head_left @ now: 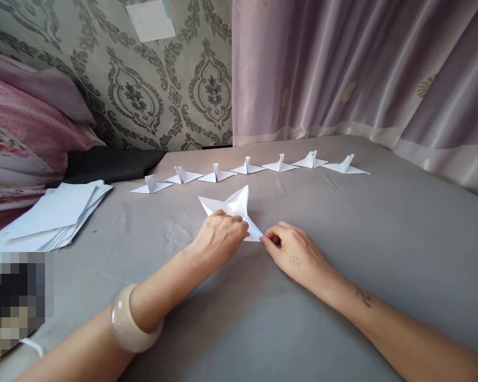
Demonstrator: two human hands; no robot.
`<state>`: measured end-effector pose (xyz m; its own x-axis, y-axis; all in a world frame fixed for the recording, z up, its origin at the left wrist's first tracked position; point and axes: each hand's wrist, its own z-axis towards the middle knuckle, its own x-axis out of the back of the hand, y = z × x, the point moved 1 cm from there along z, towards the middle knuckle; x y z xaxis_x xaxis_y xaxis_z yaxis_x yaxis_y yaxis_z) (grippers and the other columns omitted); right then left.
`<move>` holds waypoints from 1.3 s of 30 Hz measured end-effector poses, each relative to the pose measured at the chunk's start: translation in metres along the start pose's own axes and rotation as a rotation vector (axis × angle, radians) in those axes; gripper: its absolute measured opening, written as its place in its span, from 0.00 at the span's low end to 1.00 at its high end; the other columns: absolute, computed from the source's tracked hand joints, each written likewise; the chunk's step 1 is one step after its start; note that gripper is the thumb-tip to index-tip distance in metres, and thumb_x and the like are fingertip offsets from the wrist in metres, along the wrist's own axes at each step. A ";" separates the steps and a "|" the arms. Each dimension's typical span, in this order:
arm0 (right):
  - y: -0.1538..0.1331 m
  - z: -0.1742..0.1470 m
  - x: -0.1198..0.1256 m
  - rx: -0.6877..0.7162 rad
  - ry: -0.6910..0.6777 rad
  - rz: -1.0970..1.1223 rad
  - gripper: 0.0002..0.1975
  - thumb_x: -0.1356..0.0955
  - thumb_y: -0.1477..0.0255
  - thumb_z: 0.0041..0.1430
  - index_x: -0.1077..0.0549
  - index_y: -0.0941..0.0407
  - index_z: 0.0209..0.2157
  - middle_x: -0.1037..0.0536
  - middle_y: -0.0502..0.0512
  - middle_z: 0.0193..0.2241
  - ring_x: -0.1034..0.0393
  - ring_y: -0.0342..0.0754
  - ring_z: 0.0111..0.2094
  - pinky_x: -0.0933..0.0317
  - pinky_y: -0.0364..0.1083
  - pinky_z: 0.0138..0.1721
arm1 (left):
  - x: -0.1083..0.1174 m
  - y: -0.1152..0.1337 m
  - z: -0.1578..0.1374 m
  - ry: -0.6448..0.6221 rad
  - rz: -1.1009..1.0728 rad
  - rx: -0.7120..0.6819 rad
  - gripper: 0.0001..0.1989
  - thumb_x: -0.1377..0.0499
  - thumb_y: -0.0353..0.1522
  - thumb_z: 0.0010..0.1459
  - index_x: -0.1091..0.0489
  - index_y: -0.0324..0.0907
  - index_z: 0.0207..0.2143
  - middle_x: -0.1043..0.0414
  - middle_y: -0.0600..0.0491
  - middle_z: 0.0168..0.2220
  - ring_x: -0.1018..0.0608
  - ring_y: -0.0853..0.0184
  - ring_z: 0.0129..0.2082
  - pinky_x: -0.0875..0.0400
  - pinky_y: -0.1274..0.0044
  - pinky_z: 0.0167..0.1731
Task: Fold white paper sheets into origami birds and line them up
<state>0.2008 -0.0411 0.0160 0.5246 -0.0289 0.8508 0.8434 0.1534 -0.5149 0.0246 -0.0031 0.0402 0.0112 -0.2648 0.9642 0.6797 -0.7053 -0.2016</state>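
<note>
A folded white paper figure with several pointed corners lies on the grey sheet, between and just beyond my hands. My left hand is closed over its near side, fingers curled onto the paper and partly hiding it. At the right, the thumb and forefinger of my right hand pinch the tip of its lower right point. Behind it runs a row of several smaller folded white paper figures, each with flat wings and an upright middle part.
A stack of white paper sheets lies at the left, beside a black cloth. Pink floral fabric hangs at the far left. A lilac curtain and a patterned wall stand behind the grey sheet.
</note>
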 end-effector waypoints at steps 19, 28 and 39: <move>0.018 -0.003 0.011 0.026 -0.083 0.268 0.10 0.38 0.74 0.55 0.25 0.51 0.32 0.25 0.48 0.30 0.34 0.40 0.23 0.39 0.40 0.25 | 0.003 -0.004 0.003 -0.068 -0.064 -0.025 0.15 0.47 0.32 0.64 0.32 0.40 0.23 0.29 0.54 0.21 0.29 0.67 0.20 0.39 0.72 0.30; 0.012 -0.010 0.009 0.156 -0.075 0.152 0.13 0.39 0.76 0.58 0.25 0.51 0.38 0.25 0.50 0.35 0.33 0.39 0.25 0.39 0.42 0.29 | 0.009 -0.007 0.001 -0.091 -0.058 -0.035 0.17 0.48 0.34 0.64 0.33 0.40 0.23 0.29 0.54 0.22 0.28 0.67 0.22 0.40 0.73 0.29; 0.001 -0.003 0.003 0.025 -0.014 0.052 0.10 0.37 0.69 0.59 0.28 0.53 0.26 0.26 0.49 0.29 0.33 0.42 0.25 0.45 0.43 0.25 | 0.006 -0.003 0.003 -0.048 0.000 -0.083 0.16 0.47 0.35 0.64 0.33 0.40 0.24 0.30 0.54 0.22 0.29 0.68 0.20 0.41 0.73 0.28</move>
<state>0.2036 -0.0438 0.0174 0.5662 -0.0060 0.8242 0.8116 0.1785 -0.5562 0.0249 -0.0011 0.0472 0.0474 -0.2341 0.9711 0.6163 -0.7582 -0.2129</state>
